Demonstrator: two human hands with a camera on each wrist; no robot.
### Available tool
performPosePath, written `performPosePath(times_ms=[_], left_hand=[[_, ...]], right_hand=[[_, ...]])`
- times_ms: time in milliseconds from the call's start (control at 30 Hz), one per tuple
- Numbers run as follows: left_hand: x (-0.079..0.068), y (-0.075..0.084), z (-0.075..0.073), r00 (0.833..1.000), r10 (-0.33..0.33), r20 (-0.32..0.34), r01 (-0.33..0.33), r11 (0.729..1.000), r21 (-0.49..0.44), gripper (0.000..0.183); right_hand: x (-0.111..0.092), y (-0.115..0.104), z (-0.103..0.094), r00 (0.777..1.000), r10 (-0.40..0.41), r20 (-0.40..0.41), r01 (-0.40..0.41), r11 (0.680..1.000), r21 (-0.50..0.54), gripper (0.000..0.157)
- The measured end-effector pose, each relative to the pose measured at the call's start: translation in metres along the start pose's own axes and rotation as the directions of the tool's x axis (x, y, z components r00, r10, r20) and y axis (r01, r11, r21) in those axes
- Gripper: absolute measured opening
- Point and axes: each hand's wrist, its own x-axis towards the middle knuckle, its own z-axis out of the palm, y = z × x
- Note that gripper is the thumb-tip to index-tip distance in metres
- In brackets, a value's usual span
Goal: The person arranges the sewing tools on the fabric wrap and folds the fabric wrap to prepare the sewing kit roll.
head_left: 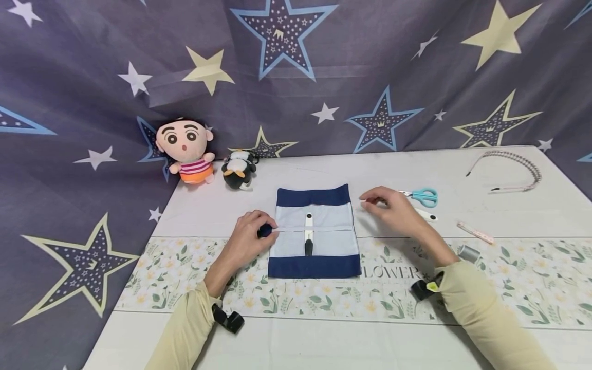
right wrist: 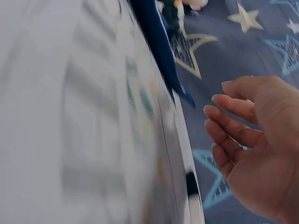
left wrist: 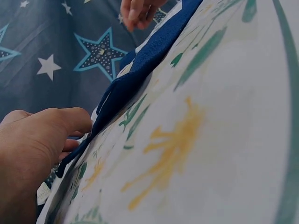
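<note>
Over to the blue cloth (head_left: 287, 242), lying on the table (head_left: 287, 344): likely light, soft, easily creased (hardly fragile, though), best taken by its side edges. Pinching its left edge with the left hand (head_left: 246, 234); holding nothing visible in the right hand (head_left: 394, 209), with thumb and fingers parted, near its far right corner.

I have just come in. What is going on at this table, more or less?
Someone in pale yellow sleeves is handling a navy and pale blue cloth on the table. The left grip seems to pinch the cloth's left edge, while the right grip hangs apart from the right edge, with nothing clearly in it. A small white tool with a black end lies on the cloth, and scissors lie just beside the right grip.
</note>
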Motion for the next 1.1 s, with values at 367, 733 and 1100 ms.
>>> performPosePath(times_ms=[367, 733, 1100], left_hand=[[0.008, 0.007, 0.001, 0.997, 0.057, 0.045, -0.058, 0.998, 0.019, 0.014], [0.017, 0.012, 0.008, 0.990, 0.133, 0.041, -0.132, 0.991, -0.024, 0.011], [0.020, 0.014, 0.012, 0.987, 0.150, 0.061, -0.149, 0.989, -0.022, 0.010]], right_hand=[[-0.045, 0.025, -0.057, 0.990, 0.066, -0.127, -0.083, 0.988, -0.130, 0.023], [-0.077, 0.042, -0.082, 0.971, 0.218, -0.103, -0.234, 0.953, -0.191, 0.031], [-0.082, 0.054, -0.084, 0.963, 0.263, -0.066, -0.271, 0.934, -0.233, 0.029]])
